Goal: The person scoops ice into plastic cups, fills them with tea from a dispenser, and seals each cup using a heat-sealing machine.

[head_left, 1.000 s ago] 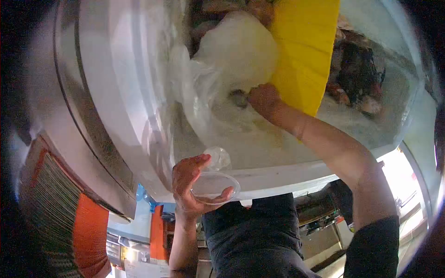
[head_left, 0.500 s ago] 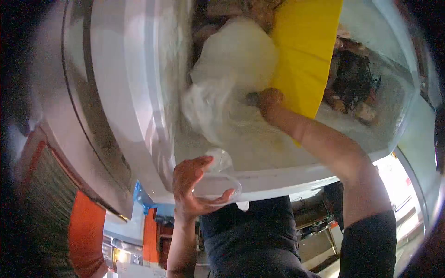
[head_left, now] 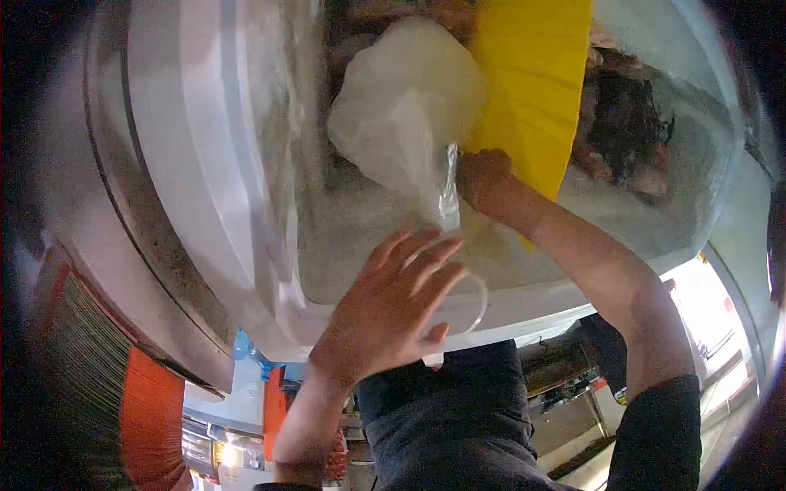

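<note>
Inside a white chest freezer (head_left: 524, 299), a bulky white plastic bag (head_left: 401, 106) lies with its gathered, shiny end towards me. My right hand (head_left: 485, 182) is closed in a fist beside that end and appears to grip the plastic; the fingertips are hidden. Nearer to me, over the freezer's front rim, my left hand (head_left: 389, 299) has its back to the camera and its fingers spread around a clear round plastic tub (head_left: 481, 304). Only part of the tub's rim shows past the fingers and thumb.
A yellow panel (head_left: 532, 90) stands right of the bag. Beyond it, a dark bundle (head_left: 622, 114) and pinkish packs lie on the frosty freezer floor. The raised lid edge (head_left: 155, 188) runs along the left. An orange panel (head_left: 151, 417) stands below left.
My left hand has moved up and right with the tub, turning its back to the camera. The bag's loose end has been drawn together beside my right hand, which stays nearly in place.
</note>
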{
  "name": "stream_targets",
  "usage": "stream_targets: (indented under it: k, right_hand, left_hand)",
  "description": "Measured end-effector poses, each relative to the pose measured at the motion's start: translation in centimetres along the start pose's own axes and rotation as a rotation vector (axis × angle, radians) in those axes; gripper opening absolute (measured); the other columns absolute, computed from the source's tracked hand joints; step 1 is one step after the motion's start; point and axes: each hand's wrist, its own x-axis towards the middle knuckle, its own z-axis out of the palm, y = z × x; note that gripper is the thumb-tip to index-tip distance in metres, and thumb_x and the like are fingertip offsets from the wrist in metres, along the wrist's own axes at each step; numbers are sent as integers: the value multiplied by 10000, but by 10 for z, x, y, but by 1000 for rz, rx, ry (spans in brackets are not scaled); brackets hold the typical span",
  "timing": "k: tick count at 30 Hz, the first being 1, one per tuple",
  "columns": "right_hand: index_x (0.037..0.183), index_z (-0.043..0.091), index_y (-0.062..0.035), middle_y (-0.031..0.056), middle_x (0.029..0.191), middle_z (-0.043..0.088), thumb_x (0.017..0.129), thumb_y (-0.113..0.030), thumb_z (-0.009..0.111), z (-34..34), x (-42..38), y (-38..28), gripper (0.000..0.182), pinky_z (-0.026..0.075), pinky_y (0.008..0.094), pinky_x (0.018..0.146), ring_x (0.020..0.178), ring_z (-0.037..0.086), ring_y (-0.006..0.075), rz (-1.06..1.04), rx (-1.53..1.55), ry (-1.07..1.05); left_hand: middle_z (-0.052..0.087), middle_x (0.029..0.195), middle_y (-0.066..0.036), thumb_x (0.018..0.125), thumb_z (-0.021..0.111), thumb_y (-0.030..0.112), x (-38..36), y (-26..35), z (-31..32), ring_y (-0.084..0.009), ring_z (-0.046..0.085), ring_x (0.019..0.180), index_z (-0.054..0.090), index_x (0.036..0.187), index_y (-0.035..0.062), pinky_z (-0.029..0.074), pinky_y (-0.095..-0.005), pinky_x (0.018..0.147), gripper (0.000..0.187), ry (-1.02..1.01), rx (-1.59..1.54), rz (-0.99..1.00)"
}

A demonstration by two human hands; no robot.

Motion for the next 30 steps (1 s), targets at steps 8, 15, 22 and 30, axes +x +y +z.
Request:
stream_targets:
  k: [8,15,22,30]
  right_hand:
    - [1015,714,36,255,1004,712,872,-113,604,32,31,6,234,571,503,783,919,709,399,-175,235,-39]
    - [1036,690,32,244,1019,710,891,-88,550,50,27,-26,235,567,511,803,966,699,401,-143,525,58]
    - [1113,684,-16,230,1031,714,879,-66,540,44,46,-20,279,566,502,848,989,694,396,-275,583,21]
    - [1075,703,-21,228,1000,708,898,-86,523,41,19,-53,261,571,494,853,969,692,402,-119,616,318]
  left_hand:
    - [482,1417,-260,618,870,167,59,-49,2,-408,525,1277,459,1350,28,433,-437,1091,850,-498,145,-363]
    - [436,1492,-226,628,862,124,12,-44,-29,-401,467,1344,415,1378,94,412,-446,1110,873,-284,299,-360]
    - [507,1426,-181,627,842,149,1,7,-52,-389,486,1324,405,1403,85,384,-449,1124,893,-324,210,-673]
    - [608,1283,-230,645,886,323,-53,25,-100,-313,645,1131,473,1365,35,517,-387,959,879,-142,212,-336]
